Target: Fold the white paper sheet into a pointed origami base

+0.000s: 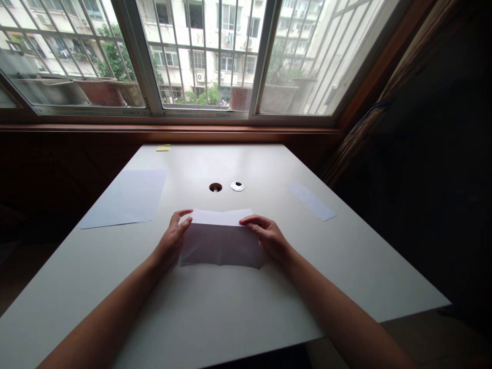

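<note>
A sheet of white paper (221, 243) with a crease across it is held up near the middle of the table. Its upper part (221, 217) is bright and bends away along the crease; the lower part hangs in shade, with a faint vertical crease at its middle. My left hand (176, 233) grips the left edge between thumb and fingers. At the right edge, my right hand (268, 231) pinches the paper close to the crease. Some fingers of both hands are hidden behind the sheet.
The white table (230, 318) carries a flat paper stack (126, 197) at left, a paper strip (311, 200) at right and a yellow sticky note (163, 148) at the far edge. Beyond the paper lie a round cable hole (216, 187) and its cover (237, 186). A barred window (203, 66) stands behind.
</note>
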Motion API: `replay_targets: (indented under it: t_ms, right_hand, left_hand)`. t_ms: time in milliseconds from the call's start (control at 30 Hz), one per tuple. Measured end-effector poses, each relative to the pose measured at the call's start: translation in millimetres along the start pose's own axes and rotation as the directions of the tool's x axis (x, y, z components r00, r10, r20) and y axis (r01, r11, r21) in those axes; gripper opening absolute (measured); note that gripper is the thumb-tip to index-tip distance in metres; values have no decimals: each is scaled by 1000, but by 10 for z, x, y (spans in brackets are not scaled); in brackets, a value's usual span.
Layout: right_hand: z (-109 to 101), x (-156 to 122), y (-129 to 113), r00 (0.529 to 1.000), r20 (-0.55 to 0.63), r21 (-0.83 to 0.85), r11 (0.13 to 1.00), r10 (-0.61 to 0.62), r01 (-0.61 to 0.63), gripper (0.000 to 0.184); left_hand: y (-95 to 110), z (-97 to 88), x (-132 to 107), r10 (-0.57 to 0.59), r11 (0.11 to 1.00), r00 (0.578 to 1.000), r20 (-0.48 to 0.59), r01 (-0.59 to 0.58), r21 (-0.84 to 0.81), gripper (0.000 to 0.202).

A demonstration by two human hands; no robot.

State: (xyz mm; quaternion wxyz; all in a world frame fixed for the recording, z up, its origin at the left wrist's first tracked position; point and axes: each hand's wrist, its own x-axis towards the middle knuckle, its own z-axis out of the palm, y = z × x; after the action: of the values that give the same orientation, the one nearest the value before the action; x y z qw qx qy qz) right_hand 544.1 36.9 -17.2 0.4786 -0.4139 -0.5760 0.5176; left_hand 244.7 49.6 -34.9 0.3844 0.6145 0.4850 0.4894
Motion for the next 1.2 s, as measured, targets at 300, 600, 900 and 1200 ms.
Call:
replay_targets:
  t_ms: [300,600,900,1200]
  right_hand:
    - [-29,-16,29,996,91,100,995,-23,14,20]
    - [24,-7,-12,989,147,130,991,2,-22,25]
    - [105,-43,-102,998,65,188,982,16,-28,32]
    - [169,-61,-158,997,61,61,997,-55,52,31]
  left_hand:
    - [282,10,-50,-252,904,944,212,308,-296,81]
    - [454,19,-131,-275,810,915,295,386,-442,94]
    - [567,74,-169,-370,595,809,457,585,-552,59]
    - [541,14,-193,-560,420,602,570,799,-430,36]
